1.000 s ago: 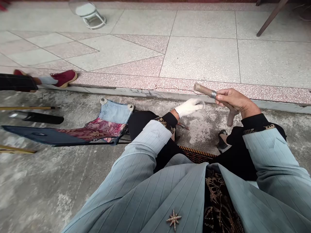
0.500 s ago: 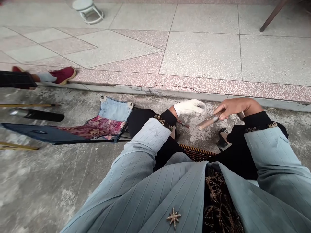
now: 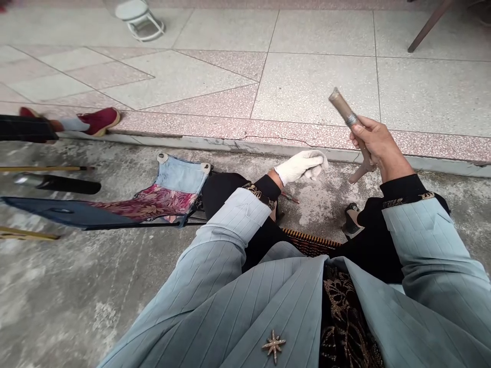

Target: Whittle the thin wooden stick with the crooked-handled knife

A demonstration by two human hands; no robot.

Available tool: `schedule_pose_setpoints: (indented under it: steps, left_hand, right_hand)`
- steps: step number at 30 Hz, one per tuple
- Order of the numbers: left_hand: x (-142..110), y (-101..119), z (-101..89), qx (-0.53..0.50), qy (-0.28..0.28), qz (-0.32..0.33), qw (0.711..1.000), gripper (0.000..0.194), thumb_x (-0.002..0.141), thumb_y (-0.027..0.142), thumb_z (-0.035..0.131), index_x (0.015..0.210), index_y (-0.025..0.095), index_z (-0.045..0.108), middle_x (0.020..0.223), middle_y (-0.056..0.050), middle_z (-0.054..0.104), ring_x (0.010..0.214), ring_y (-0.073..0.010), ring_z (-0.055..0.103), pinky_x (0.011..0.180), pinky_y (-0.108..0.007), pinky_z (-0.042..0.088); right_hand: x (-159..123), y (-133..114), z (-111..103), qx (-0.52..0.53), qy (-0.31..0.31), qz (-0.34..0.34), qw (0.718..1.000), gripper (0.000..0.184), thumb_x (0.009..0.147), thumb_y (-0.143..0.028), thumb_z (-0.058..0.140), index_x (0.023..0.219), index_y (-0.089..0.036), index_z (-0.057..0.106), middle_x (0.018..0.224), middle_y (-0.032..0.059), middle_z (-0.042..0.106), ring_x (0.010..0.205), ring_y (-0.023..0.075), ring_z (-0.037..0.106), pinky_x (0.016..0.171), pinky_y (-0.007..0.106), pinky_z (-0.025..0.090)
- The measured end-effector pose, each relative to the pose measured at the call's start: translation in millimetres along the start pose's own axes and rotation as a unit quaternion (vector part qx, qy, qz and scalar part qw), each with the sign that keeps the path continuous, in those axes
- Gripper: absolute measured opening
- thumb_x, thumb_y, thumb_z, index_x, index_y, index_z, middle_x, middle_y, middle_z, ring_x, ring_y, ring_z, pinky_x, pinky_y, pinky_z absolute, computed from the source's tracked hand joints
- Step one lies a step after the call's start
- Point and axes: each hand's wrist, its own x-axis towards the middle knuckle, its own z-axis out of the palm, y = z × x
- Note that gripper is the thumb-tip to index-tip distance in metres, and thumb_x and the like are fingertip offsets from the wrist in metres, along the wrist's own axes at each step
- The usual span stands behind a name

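Note:
In the head view my right hand [image 3: 378, 140] is bare and wrapped round a short brown hand tool [image 3: 343, 108]. A silvery wire band circles the tool, its blunt end points up over the tiled ledge, and a bent end hangs below my palm. My left hand [image 3: 301, 166], in a white knit glove, is curled closed just left of it, above the concrete. Whatever its fingers hold is too small to tell. Below the glove, a thin reddish tool [image 3: 289, 197] lies partly hidden on the ground.
A raised tiled step [image 3: 318, 87] runs across the front. To the left are a folding chair [image 3: 149, 202] with denim and floral cloth, a dark flask [image 3: 69, 184] and another person's red shoe [image 3: 102, 121]. A white stool [image 3: 140, 20] stands farther back. Woven wicker [image 3: 312, 243] shows between my legs.
My right hand has swung the brown tool from pointing down-left near the glove to pointing up and away. The gloved left hand has curled slightly and barely shifted.

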Motion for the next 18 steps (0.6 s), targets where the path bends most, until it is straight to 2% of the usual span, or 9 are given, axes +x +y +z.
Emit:
schedule_pose_setpoints:
  steps: [3,5,7,10,12,14,16,18]
  left_hand:
    - [0,0,2.5,0.036,-0.014,0.009,0.999,0.027,0.092,0.040,0.058,0.094,0.014,0.063,0.057,0.006,0.048,0.045,-0.0045,0.043,0.046,-0.017,0.038]
    - [-1,2,4.6,0.080,-0.039,0.011,0.996,0.027,0.091,0.040,0.058,0.094,0.014,0.064,0.057,0.005,0.047,0.047,-0.0053,0.042,0.047,-0.017,0.036]
    - [-2,4,6.1,0.141,-0.055,0.023,0.988,0.027,0.090,0.039,0.057,0.093,0.014,0.066,0.060,0.004,0.049,0.049,-0.0057,0.042,0.048,-0.018,0.035]
    - [-5,10,6.0,0.243,-0.039,0.057,0.968,0.026,0.090,0.036,0.053,0.093,0.014,0.068,0.070,0.002,0.057,0.055,-0.0059,0.044,0.054,-0.019,0.035]
    - [-7,16,4.0,0.299,-0.011,0.075,0.951,0.026,0.089,0.033,0.051,0.093,0.014,0.069,0.077,0.001,0.061,0.059,-0.0062,0.047,0.058,-0.020,0.037]
    - [-8,22,0.3,0.343,0.018,0.079,0.936,0.024,0.088,0.030,0.051,0.093,0.014,0.069,0.078,0.000,0.062,0.061,-0.0069,0.049,0.060,-0.020,0.037]
    - [-8,24,-4.9,0.363,0.037,0.077,0.928,0.022,0.086,0.028,0.053,0.091,0.014,0.069,0.076,0.001,0.062,0.061,-0.0074,0.050,0.061,-0.020,0.037]
    - [-6,23,-10.7,0.342,0.044,0.067,0.936,0.020,0.086,0.027,0.054,0.089,0.013,0.068,0.073,0.001,0.061,0.060,-0.0073,0.049,0.059,-0.020,0.037]
  right_hand:
    - [6,12,-6,-0.067,0.030,0.009,0.997,0.060,0.082,-0.053,0.065,0.130,-0.018,0.063,0.075,0.0027,0.059,0.062,0.0146,0.053,0.060,0.029,0.045]
    - [7,18,-7,-0.163,0.029,0.016,0.986,0.056,0.081,-0.048,0.068,0.128,-0.018,0.066,0.081,0.0056,0.064,0.068,0.0181,0.057,0.064,0.032,0.046]
    - [7,19,-4,-0.283,0.023,0.028,0.958,0.049,0.081,-0.044,0.068,0.124,-0.018,0.069,0.091,0.0092,0.068,0.078,0.0233,0.060,0.069,0.035,0.045]
    - [5,17,3,-0.427,-0.019,0.056,0.902,0.039,0.085,-0.042,0.063,0.115,-0.018,0.071,0.099,0.0132,0.069,0.088,0.0281,0.061,0.073,0.037,0.044]
    - [3,15,9,-0.480,-0.080,0.068,0.871,0.034,0.086,-0.042,0.062,0.109,-0.019,0.073,0.098,0.0133,0.070,0.087,0.0273,0.061,0.073,0.036,0.043]
    - [0,14,14,-0.497,-0.180,0.060,0.847,0.027,0.084,-0.038,0.066,0.102,-0.021,0.075,0.095,0.0108,0.070,0.084,0.0250,0.061,0.072,0.035,0.042]
    - [-5,14,18,-0.460,-0.311,0.048,0.830,0.020,0.080,-0.034,0.068,0.096,-0.023,0.076,0.089,0.0069,0.070,0.079,0.0222,0.060,0.070,0.033,0.041]
    - [-10,11,18,-0.372,-0.435,0.038,0.819,0.019,0.077,-0.034,0.071,0.092,-0.023,0.077,0.082,0.0036,0.069,0.074,0.0193,0.058,0.067,0.031,0.040]
